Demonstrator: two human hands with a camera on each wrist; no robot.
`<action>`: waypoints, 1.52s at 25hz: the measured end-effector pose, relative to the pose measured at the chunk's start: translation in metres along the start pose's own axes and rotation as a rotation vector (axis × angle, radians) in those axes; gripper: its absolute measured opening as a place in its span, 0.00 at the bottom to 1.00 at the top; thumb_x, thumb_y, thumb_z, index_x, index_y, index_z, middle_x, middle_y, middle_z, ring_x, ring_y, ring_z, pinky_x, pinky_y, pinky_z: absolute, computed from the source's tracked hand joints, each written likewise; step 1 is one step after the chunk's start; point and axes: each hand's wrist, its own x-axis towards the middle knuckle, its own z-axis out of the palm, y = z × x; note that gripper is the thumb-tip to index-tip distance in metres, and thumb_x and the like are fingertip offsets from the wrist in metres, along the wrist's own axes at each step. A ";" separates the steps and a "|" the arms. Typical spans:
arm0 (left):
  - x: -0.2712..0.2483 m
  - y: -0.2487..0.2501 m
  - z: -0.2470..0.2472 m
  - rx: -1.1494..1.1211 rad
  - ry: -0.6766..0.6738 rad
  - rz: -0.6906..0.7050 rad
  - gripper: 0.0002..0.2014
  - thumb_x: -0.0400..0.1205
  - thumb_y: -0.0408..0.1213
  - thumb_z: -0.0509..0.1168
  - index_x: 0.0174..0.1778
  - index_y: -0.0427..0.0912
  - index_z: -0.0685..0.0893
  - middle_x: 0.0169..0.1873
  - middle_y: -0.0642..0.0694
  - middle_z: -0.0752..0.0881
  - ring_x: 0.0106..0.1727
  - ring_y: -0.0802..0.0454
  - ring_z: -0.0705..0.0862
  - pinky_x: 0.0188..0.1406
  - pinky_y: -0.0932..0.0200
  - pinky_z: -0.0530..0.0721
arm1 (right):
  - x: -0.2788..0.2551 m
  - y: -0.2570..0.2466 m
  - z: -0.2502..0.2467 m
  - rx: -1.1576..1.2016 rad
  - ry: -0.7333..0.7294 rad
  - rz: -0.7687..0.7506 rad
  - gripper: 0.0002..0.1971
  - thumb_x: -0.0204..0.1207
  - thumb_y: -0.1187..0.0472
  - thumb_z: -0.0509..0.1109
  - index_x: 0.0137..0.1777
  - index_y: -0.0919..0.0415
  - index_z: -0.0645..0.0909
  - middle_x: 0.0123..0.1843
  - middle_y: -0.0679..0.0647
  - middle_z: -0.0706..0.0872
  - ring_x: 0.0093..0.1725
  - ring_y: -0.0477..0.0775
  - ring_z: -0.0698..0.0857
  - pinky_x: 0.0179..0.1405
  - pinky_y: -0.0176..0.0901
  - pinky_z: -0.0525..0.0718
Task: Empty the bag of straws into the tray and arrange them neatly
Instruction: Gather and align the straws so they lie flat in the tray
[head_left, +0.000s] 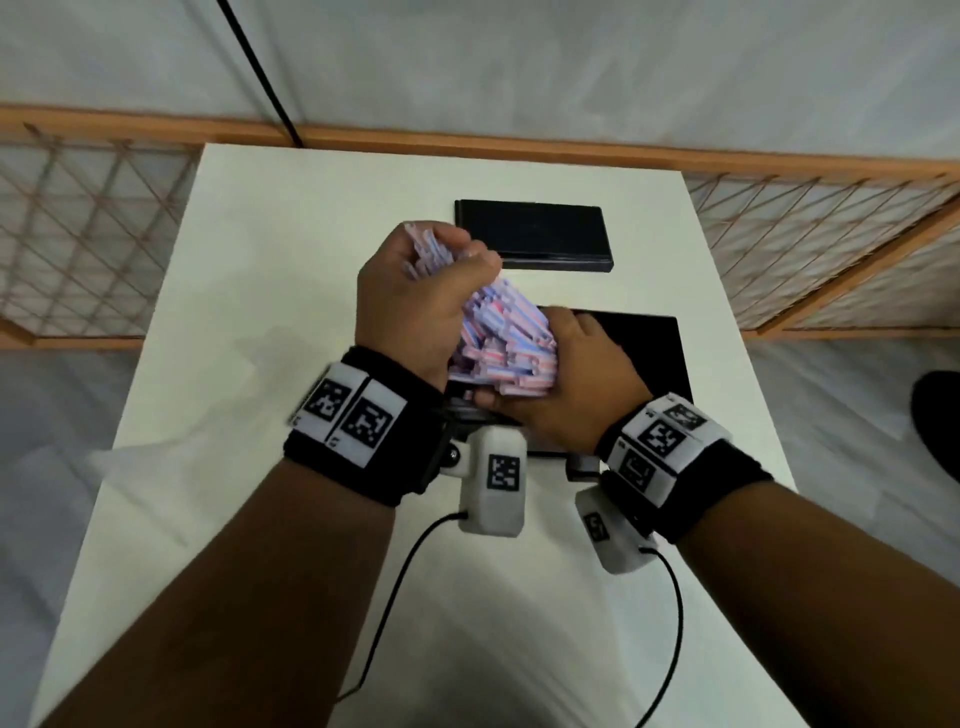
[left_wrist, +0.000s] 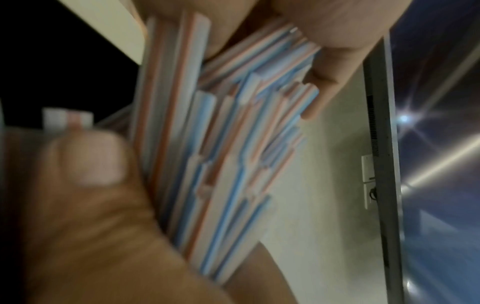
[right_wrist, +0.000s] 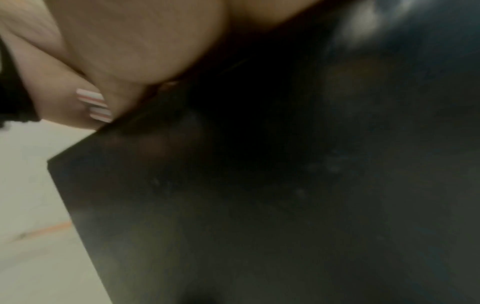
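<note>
Striped pink-and-blue straws (head_left: 498, 343) fan out above the near black tray (head_left: 644, 358), left hand (head_left: 415, 312) fisted round their upper ends, right hand (head_left: 566, 384) curled under their lower ends. Beyond that tray lies a second black tray (head_left: 535, 234); bare white tabletop (head_left: 270, 291) flanks it leftward.

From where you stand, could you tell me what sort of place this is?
Probably a staged recording space rather than a home or café: a plain white table holding only black trays, wooden lattice screens around it, and marker-tagged wristbands with cabled wrist cameras.
</note>
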 end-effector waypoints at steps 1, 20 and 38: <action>-0.002 0.001 0.002 -0.011 0.020 0.018 0.12 0.67 0.23 0.75 0.32 0.44 0.82 0.29 0.45 0.87 0.32 0.48 0.86 0.36 0.59 0.86 | -0.002 -0.002 -0.003 0.045 0.022 -0.014 0.46 0.50 0.20 0.70 0.62 0.50 0.72 0.57 0.52 0.80 0.60 0.57 0.81 0.60 0.55 0.82; -0.006 -0.011 -0.034 -0.018 0.330 -0.126 0.41 0.80 0.62 0.69 0.74 0.27 0.76 0.57 0.38 0.86 0.48 0.44 0.90 0.34 0.66 0.86 | -0.029 0.033 -0.013 0.053 0.107 -0.287 0.25 0.67 0.37 0.67 0.51 0.57 0.84 0.46 0.54 0.84 0.46 0.58 0.83 0.50 0.49 0.83; -0.024 -0.040 -0.026 0.139 0.102 -0.216 0.18 0.70 0.58 0.78 0.49 0.51 0.92 0.45 0.56 0.95 0.48 0.56 0.94 0.55 0.52 0.89 | -0.009 0.021 -0.009 -0.164 -0.237 -0.329 0.38 0.65 0.18 0.43 0.42 0.52 0.78 0.42 0.50 0.80 0.48 0.54 0.83 0.49 0.47 0.81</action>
